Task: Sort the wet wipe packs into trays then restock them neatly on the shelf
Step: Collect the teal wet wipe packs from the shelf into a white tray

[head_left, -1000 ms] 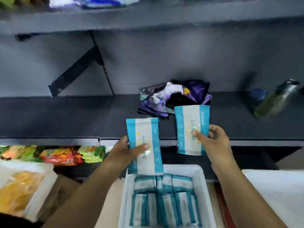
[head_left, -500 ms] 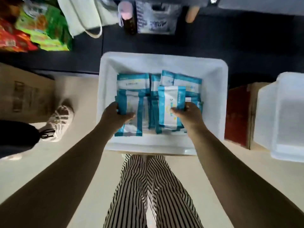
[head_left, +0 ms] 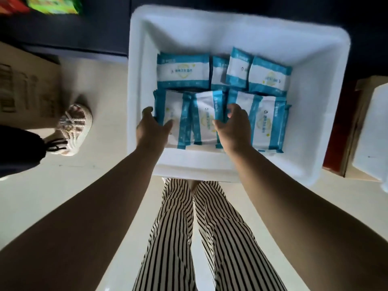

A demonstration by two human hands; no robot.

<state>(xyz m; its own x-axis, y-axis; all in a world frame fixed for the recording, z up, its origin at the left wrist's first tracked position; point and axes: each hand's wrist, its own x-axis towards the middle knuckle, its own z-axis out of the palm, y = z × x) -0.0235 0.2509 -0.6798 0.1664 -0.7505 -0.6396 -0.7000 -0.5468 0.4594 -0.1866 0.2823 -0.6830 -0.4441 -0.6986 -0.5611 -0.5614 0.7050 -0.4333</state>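
We look straight down over striped trousers (head_left: 210, 238) at a white plastic tray (head_left: 327, 114) filled with teal-and-white wet wipe packs. Our left hand (head_left: 152, 128) reaches into the near left corner of the tray, thumb lying on the face of the leftmost pack (head_left: 175, 110) and fingers curled around its left edge, so it grips that pack. Our right hand (head_left: 233, 127) lies over the seam between the middle pack (head_left: 206, 114) and the large pack on the right (head_left: 266, 120), fingers bent and spread; we cannot tell whether it actually clamps either pack or only rests on them. These three packs form the near row, lying flat and overlapping slightly. Behind them a far row holds a wide pack at the left (head_left: 183, 70), two narrower ones tilted against each other in the middle (head_left: 238, 68), and another at the right (head_left: 269, 76). To the right of the tray sits a second white tray (head_left: 371, 127) atop a red-sided box (head_left: 338, 131). At the left, on the pale floor, stands another person's knitted beige shoe (head_left: 73, 127) beside a cardboard carton (head_left: 25, 87), and colourful snack bags (head_left: 52, 5) show at the top left corner.
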